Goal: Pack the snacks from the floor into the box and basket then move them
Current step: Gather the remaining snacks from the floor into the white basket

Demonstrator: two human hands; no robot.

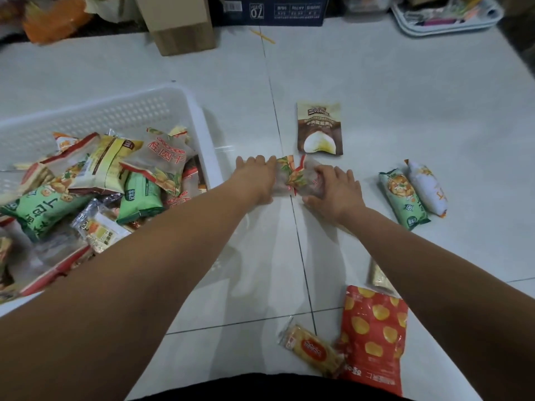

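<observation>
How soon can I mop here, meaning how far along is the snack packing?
Done: the white basket is heaped with packets. In hand: the left hand and right hand hold clear packets on the floor. Left: the brown pouch, green packet, white packet, red bag and yellow bar, then the move.

I see floor (376, 82) of pale glossy tiles, dark grout lines (270, 91) crossing. Soft, dim light; faint reflections on tiles. Far edge: dark blue carton (275, 10) with white print, pale tray (419, 32) of blurred clutter at right, orange blurred object (55, 21) at left. Thin yellow strip (263, 36) lies on tile at grout line.
</observation>
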